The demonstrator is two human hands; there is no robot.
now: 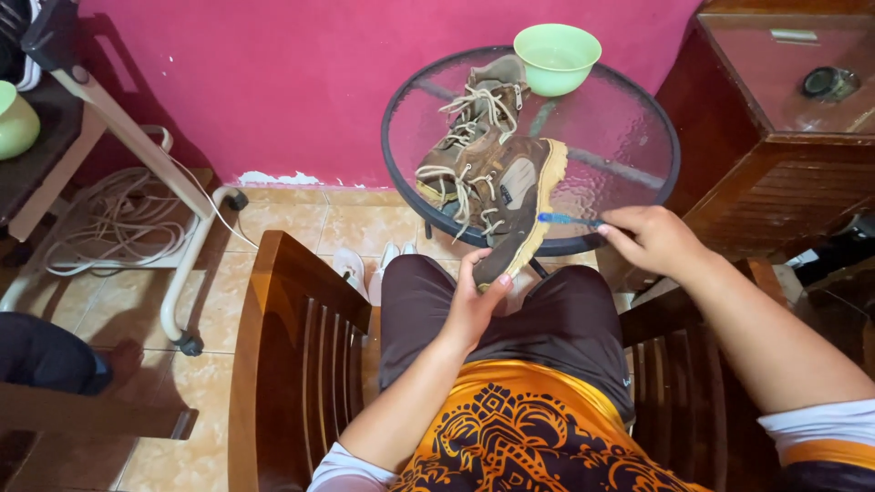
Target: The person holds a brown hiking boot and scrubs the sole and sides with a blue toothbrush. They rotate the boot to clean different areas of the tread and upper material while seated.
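Left hand (pixel 472 305) fingers grip boot (pixel 515 205) heel; right hand (pixel 652 239) fingers pinch blue toothbrush (pixel 567 220) beside sole. Boot looks stiff, fairly heavy; heel gives firm hold.

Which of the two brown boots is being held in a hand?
The nearer boot, tipped on its side with its tan sole facing right; the left hand grips its heel end. The other boot lies untouched on the glass table beside the green bowl.

We see a magenta wall (pixel 301 82), paint chipped at its base, above a beige tiled floor (pixel 301 223). A round glass-topped desk (pixel 629 118) stands beside a dark wooden cabinet (pixel 775 182). Slatted wooden chair (pixel 301 364) in front; white metal stand (pixel 182 228) and coiled white cable (pixel 109 223) on the left.
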